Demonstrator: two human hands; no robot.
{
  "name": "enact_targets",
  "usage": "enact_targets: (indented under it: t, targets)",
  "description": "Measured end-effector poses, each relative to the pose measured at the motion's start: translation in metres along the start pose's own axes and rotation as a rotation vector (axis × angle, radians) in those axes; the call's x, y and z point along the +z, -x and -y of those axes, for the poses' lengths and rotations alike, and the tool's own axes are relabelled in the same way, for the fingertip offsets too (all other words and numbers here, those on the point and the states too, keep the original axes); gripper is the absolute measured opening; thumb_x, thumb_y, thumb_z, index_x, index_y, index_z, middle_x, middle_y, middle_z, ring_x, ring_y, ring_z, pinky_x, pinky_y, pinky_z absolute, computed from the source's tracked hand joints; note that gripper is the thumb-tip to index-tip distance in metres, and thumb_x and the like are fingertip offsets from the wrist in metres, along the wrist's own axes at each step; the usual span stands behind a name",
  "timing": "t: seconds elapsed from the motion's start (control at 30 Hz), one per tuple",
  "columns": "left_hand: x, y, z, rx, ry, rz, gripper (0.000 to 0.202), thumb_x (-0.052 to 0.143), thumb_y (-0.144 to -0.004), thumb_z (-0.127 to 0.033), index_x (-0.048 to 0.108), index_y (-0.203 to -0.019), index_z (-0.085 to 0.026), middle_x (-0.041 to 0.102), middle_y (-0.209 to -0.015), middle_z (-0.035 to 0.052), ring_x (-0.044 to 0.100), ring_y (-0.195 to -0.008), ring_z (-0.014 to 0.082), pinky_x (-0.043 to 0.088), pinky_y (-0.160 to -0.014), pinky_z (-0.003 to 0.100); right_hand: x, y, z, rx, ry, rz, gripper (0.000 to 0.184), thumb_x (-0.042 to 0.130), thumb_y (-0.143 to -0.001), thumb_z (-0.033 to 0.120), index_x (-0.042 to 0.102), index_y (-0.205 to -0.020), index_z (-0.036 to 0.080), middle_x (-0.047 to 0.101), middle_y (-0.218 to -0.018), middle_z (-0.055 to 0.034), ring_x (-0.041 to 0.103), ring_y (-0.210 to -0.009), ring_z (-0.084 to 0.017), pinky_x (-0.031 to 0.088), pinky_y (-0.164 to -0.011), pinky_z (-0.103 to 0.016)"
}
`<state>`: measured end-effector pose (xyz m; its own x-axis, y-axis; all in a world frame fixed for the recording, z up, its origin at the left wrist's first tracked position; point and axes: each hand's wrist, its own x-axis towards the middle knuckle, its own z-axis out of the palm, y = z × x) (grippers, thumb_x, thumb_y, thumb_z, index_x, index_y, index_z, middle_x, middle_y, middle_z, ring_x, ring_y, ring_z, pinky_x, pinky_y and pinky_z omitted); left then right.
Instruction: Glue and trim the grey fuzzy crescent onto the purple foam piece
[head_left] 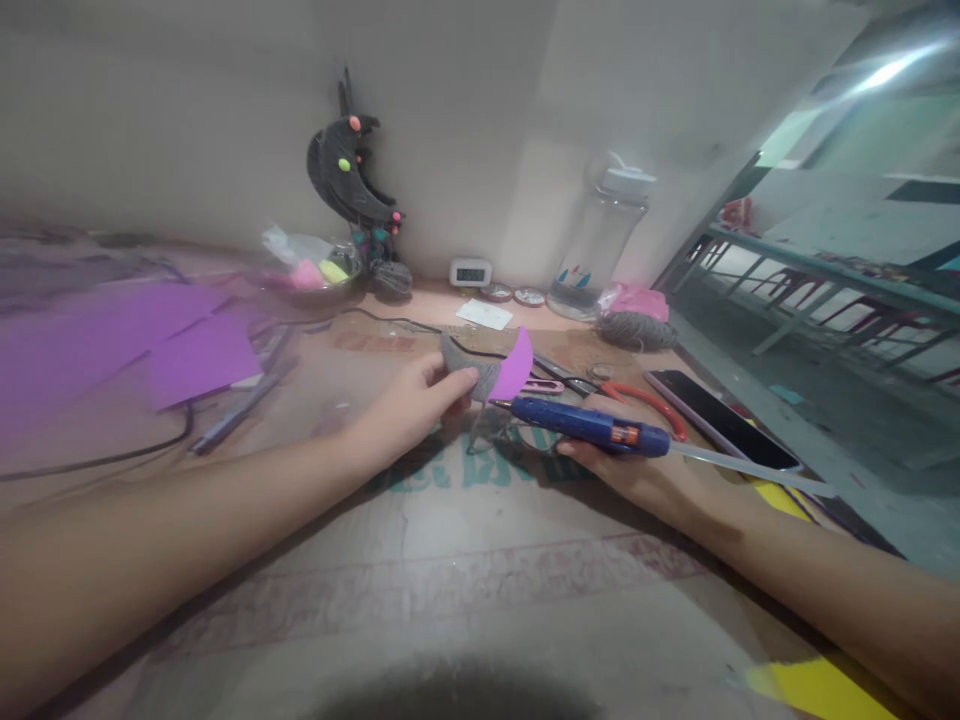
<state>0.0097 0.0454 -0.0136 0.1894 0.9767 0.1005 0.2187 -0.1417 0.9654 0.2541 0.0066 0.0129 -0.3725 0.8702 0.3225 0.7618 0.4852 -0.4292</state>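
Grey yarn-and-purple-paper crescent (488,379) pinched in your left fingers (456,384), above bench (337,560); long axis left-right, horns up, purple end right. Your right fingers (579,453) wrap long blue glue gun (574,418), nozzle pointing left at crescent's underside; contact unclear.

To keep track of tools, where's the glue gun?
In the head view, the glue gun is right of centre, in the right hand, its nozzle near the purple crescent.

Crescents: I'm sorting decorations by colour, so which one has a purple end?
The small crescent in the left hand: grey, with a purple end. The dark crescents by the wall carry bright dots instead.
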Motion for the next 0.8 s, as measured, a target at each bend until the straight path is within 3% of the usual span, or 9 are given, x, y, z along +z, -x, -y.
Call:
enact_targets:
  t: [0.7,0.8]
  targets:
    - [0.0,0.0013,-0.0003,0.019,0.043,0.03,0.026,0.058,-0.084,-0.042,0.054,-0.072,-0.019,0.056,-0.061,-0.0028,0.053,-0.056,0.0124,0.04,-0.056,0.024,0.0026,-0.0003,0.0002,-0.006,0.007,-0.048,0.029,0.063,-0.078,0.043,0.052,-0.062,0.022,0.053,-0.056,0.0019,0.051,-0.051,-0.013,0.041,-0.049,-0.025]
    - [0.0,0.0011,-0.0007,0.005,0.029,0.018,0.026,0.058,-0.083,-0.041,0.053,-0.071,-0.019,0.057,-0.061,-0.0024,0.054,-0.056,0.0129,0.04,-0.055,0.025,0.0008,-0.0006,0.0023,0.015,0.014,0.003,0.024,0.064,-0.078,0.039,0.054,-0.065,0.022,0.057,-0.059,0.0013,0.054,-0.054,-0.014,0.043,-0.051,-0.026]
